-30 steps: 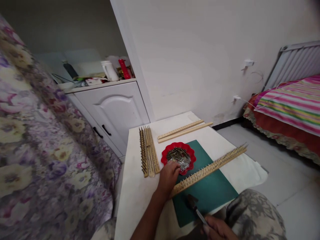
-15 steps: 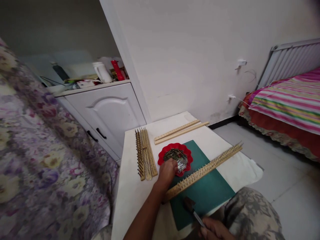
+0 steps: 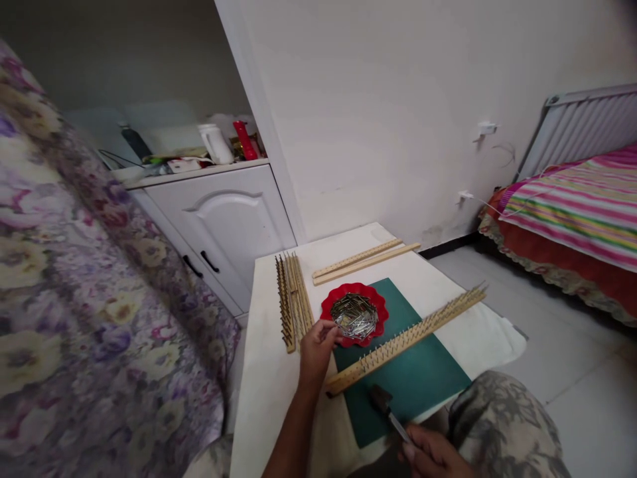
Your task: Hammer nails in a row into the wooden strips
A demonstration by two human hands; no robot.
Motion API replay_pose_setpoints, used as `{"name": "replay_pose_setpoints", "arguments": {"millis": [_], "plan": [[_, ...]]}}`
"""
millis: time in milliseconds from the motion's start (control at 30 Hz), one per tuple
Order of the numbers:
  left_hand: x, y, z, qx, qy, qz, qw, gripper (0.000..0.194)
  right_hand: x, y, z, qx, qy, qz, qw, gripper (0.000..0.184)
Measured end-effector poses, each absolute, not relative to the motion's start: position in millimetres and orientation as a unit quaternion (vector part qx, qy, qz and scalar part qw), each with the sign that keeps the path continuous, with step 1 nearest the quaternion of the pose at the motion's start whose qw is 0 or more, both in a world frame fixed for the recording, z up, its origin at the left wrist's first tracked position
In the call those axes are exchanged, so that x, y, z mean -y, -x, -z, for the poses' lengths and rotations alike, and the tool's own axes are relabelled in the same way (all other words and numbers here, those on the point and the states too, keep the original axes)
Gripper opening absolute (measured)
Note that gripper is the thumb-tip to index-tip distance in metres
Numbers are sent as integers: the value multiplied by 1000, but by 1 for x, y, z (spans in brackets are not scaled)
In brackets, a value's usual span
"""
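My left hand (image 3: 317, 345) is at the near left rim of a red scalloped bowl (image 3: 326, 307), thumb and fingers pinched together. What lies between the fingertips is too small to make out. Loose nails (image 3: 359, 318) fill the bowl. Below it, a wooden strip (image 3: 348, 377) studded with rows of upright nails lies slantwise across a green mat (image 3: 423, 392); its near left end carries no standing nails. My right hand (image 3: 432, 451), at the bottom, is closed around the handle of a hammer (image 3: 382, 398), whose head hangs over the mat's near part.
Nail-studded strips (image 3: 293, 302) lie left of the bowl on the white-covered table (image 3: 269, 398). Two more wooden strips (image 3: 365, 262) lie at the back. A floral curtain (image 3: 124, 318) hangs at left, near a white cabinet (image 3: 233, 226). A bed (image 3: 587, 212) stands at right.
My left hand has drawn back from among the nails to the bowl's near left rim, fingers pinched. The right hand keeps the hammer in about the same place. The view has shifted slightly.
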State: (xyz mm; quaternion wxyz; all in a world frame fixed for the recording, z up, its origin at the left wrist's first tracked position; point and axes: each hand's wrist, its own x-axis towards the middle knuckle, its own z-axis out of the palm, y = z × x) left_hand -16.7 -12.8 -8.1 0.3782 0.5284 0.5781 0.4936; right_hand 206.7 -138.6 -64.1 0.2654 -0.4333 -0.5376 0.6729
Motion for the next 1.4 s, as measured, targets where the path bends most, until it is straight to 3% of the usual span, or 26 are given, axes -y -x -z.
{"name": "replay_pose_setpoints", "arguments": {"millis": [133, 333, 733, 1167, 1400], "plan": [[39, 18, 7, -559, -459, -522, 451, 22, 142, -204, 54, 527, 438, -681, 258, 53], [83, 8, 22, -546, -489, -449, 511, 13, 145, -202, 41, 509, 443, -698, 239, 52], [108, -10, 17, -592, -705, -294, 257, 15, 144, -202, 35, 508, 440, -701, 238, 51], [65, -1, 30, -617, -594, -413, 311, 13, 143, -204, 40, 512, 428, -704, 244, 50], [63, -4, 36, -608, -623, -415, 264, 16, 144, -202, 42, 504, 431, -707, 246, 51]]}}
